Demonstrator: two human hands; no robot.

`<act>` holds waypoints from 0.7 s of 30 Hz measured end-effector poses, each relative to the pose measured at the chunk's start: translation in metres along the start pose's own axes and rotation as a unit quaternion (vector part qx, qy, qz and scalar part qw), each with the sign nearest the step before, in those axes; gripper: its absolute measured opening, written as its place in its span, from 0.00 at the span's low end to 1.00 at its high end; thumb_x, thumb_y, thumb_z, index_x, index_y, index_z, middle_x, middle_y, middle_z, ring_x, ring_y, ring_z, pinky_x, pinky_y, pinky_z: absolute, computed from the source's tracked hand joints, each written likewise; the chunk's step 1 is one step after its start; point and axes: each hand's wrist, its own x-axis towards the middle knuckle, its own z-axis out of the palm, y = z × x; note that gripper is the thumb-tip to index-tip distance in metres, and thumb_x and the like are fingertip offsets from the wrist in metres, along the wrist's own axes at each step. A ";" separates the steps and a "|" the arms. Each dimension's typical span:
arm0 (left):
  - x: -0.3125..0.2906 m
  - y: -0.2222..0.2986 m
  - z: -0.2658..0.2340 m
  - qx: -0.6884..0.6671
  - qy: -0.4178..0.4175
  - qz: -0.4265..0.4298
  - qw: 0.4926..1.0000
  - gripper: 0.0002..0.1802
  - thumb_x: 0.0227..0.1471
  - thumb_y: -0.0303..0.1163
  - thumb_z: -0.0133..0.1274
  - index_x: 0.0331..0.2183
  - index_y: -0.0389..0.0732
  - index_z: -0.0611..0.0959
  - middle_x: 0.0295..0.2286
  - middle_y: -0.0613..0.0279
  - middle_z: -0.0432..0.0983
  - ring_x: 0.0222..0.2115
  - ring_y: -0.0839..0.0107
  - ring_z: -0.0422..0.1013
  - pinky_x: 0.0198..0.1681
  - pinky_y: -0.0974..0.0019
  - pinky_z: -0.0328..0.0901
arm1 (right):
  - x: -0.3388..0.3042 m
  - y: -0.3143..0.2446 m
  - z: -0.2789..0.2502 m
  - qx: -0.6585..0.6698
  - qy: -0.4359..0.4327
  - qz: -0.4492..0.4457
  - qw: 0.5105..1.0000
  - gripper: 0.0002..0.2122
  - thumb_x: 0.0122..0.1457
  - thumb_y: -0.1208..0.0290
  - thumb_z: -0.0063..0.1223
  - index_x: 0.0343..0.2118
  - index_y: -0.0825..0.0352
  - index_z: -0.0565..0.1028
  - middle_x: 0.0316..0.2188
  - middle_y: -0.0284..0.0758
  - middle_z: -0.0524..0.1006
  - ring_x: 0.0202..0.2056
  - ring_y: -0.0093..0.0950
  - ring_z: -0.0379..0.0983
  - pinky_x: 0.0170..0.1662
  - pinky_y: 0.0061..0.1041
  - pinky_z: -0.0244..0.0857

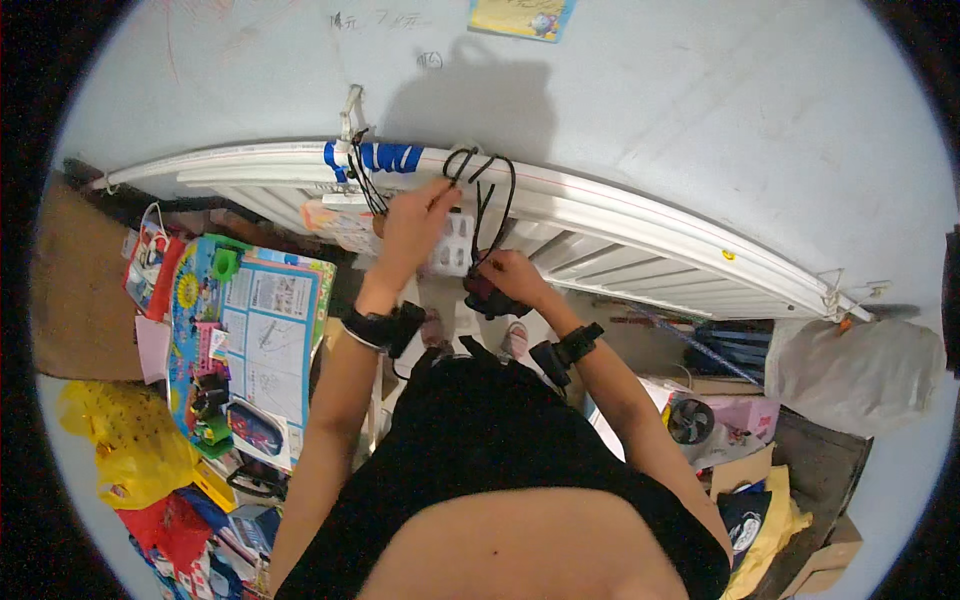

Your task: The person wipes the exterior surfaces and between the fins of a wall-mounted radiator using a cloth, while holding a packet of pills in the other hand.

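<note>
A black cord (512,195) loops over the white rail (570,183) in front of the wall. My left hand (410,235) is raised to the rail, its fingers pinched together on the cord near its upper loop. Lower and to the right, my right hand (512,273) has its fingers closed around the cord's lower part. Right under that hand hangs a dark bundle (492,302), black and dark red; its kind cannot be made out. Between my hands shows a white panel with rows of grey slots (452,248), partly covered by my left hand.
Blue tape (390,158) wraps the rail, with thin dark cords (368,180) hanging beside it. A colourful board (262,325) and a yellow bag (125,440) are at left. A clear plastic bag (850,375) hangs at right, above a small fan (690,420) and cardboard.
</note>
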 end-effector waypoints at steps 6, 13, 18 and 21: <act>0.001 -0.004 -0.011 -0.064 -0.076 0.010 0.995 0.10 0.47 0.31 0.49 0.29 0.33 0.75 0.19 0.48 0.69 0.18 0.58 0.66 0.22 0.65 0.59 | -0.002 -0.007 -0.010 -0.049 -0.022 -0.019 0.998 0.10 0.52 0.68 0.49 0.30 0.72 0.73 0.20 0.45 0.72 0.22 0.35 0.69 0.27 0.29 0.62; -0.064 -0.079 -0.045 -0.142 0.018 -0.145 0.979 0.11 0.49 0.32 0.49 0.32 0.33 0.77 0.18 0.63 0.71 0.19 0.76 0.63 0.22 0.71 0.58 | -0.080 -0.014 -0.084 -0.012 -0.103 0.189 0.976 0.16 0.55 0.61 0.46 0.33 0.71 0.73 0.28 0.44 0.75 0.30 0.32 0.71 0.34 0.29 0.64; -0.089 -0.113 -0.067 -0.261 0.039 -0.216 0.940 0.10 0.50 0.32 0.48 0.31 0.36 0.78 0.18 0.75 0.66 0.18 0.87 0.56 0.19 0.79 0.51 | -0.083 -0.098 -0.105 0.127 -0.067 0.235 0.961 0.11 0.56 0.67 0.47 0.34 0.71 0.74 0.27 0.27 0.74 0.30 0.16 0.66 0.35 0.17 0.61; -0.075 -0.091 -0.070 -0.260 -0.062 -0.257 0.929 0.11 0.50 0.32 0.47 0.31 0.35 0.78 0.20 0.72 0.68 0.20 0.86 0.60 0.22 0.79 0.55 | -0.052 -0.132 -0.094 0.174 -0.049 0.174 0.968 0.11 0.56 0.69 0.48 0.36 0.72 0.72 0.28 0.29 0.74 0.31 0.16 0.66 0.35 0.16 0.62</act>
